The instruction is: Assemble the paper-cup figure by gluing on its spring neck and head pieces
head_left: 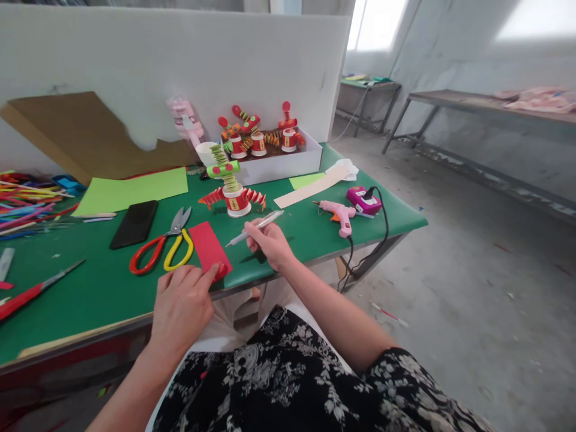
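My left hand [184,300] rests at the table's front edge. Its fingers are curled, and a fingertip presses a small red piece [221,271] onto the lower end of a red paper strip [208,243]. In my right hand [269,241] is a grey pen [255,229], its tip pointing left near the strip's right edge without touching it. Behind the pen stands a paper-cup figure [236,203] with a green pleated neck and red pleated arms. Left of the strip lie scissors [176,231] with one red and one yellow handle.
A pink glue gun [339,214] and a purple power socket [363,200] with a cable sit at right. A white box [288,163] holds several similar figures at the back. A black phone [134,224], green paper [135,191] and a red-handled tool [27,300] lie leftward.
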A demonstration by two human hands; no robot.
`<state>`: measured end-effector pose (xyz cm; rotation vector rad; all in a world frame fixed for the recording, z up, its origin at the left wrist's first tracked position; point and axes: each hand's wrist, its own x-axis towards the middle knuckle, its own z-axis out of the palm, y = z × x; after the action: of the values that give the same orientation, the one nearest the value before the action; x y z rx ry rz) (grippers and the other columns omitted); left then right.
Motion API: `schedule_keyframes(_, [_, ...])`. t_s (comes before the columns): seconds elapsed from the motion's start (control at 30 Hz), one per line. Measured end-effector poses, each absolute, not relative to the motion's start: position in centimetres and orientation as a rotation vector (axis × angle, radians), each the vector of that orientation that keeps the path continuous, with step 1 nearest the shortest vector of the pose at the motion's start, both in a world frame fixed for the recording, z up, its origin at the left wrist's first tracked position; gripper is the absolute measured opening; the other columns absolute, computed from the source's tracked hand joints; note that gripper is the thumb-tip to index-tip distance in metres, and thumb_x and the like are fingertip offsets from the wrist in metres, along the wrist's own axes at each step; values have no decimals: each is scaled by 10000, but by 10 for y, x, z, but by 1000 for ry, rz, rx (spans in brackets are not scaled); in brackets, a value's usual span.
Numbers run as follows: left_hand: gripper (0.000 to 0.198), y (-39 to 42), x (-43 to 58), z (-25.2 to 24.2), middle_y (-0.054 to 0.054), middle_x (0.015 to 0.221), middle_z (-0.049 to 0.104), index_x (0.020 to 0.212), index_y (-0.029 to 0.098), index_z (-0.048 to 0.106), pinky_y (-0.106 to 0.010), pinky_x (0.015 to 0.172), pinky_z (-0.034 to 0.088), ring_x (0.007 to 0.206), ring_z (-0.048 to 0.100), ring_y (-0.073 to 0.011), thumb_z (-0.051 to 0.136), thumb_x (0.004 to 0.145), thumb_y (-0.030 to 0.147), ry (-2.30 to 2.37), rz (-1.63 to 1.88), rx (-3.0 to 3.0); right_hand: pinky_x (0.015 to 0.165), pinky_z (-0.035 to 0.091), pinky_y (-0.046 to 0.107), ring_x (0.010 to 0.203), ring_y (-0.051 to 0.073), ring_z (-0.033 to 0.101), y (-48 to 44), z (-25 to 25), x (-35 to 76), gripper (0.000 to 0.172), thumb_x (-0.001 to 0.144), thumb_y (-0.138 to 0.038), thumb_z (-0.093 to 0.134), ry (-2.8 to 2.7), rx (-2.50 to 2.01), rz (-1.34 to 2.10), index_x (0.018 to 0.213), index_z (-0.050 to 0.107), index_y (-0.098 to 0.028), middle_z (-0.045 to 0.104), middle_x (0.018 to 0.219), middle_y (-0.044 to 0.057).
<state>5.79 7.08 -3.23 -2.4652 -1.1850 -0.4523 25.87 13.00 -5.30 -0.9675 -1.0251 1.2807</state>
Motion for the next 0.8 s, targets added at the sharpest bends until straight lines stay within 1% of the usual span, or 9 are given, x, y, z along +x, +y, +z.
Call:
schedule_keyframes(0.07, [436, 72, 57, -31, -91, 793, 701, 1103, 171, 745, -424, 784, 397, 888, 618, -290, 444, 811, 48, -1212, -454, -2482, 603, 477, 198, 578, 90, 575, 125, -54, 260, 160, 911, -342, 614, -1144, -982, 1205, 861, 593, -191, 632, 659, -38])
schedule_keyframes(0.13, [448, 73, 56, -30, -84, 785, 699, 1103, 179, 748, -418, 783, 391, 881, 617, -280, 440, 809, 40, -1230, -448, -2500, 736, 513, 224, 776, 123, 669, 118, -52, 263, 116, 923, -294, 590, -1326, -1013, 1071, 949, 640, -192, 710, 846, 13])
schedule_keyframes(0.2, [449, 74, 57, -30, -82, 783, 698, 1099, 181, 749, -415, 782, 390, 876, 616, -275, 442, 808, 33, -1251, -448, -2512, 847, 505, 250, 924, 146, 687, 111, -49, 266, 173, 952, -222, 516, -1529, -1053, 940, 1033, 668, -202, 733, 972, 37])
schedule_keyframes(0.3, [437, 73, 59, -31, -85, 791, 696, 1095, 172, 745, -419, 784, 398, 871, 613, -278, 460, 797, 26, -1282, -463, -2519, 924, 478, 284, 972, 161, 673, 107, -43, 266, 337, 935, -86, 425, -1804, -1079, 822, 1134, 664, -218, 752, 977, 33])
schedule_keyframes(0.37, [428, 72, 60, -31, -87, 788, 688, 1096, 154, 740, -421, 778, 402, 870, 607, -284, 469, 792, 24, -1283, -473, -2508, 958, 459, 303, 1007, 171, 658, 108, -41, 261, 394, 907, -40, 418, -1943, -1031, 758, 1174, 646, -217, 757, 989, 33])
schedule_keyframes(0.53, [438, 71, 64, -30, -87, 756, 657, 1106, 135, 734, -417, 762, 398, 860, 593, -288, 470, 778, 14, -1289, -490, -2494, 932, 458, 331, 1043, 211, 634, 112, -44, 250, 365, 883, -50, 445, -2135, -1021, 556, 1160, 624, -206, 729, 1071, 67])
schedule_keyframes(0.7, [493, 76, 62, -34, -73, 768, 656, 1116, 184, 742, -398, 767, 401, 870, 598, -265, 442, 766, 9, -1368, -594, -2562, 887, 464, 333, 991, 227, 637, 108, -52, 252, 344, 902, -90, 438, -2201, -1116, 392, 1199, 579, -191, 716, 1055, 90])
schedule_keyframes(0.8, [521, 87, 54, -37, -54, 761, 662, 1067, 224, 764, -376, 747, 426, 844, 609, -244, 427, 731, 13, -1458, -672, -2657, 862, 451, 344, 974, 238, 634, 104, -52, 253, 324, 913, -106, 437, -2274, -1121, 280, 1202, 569, -170, 719, 1076, 113])
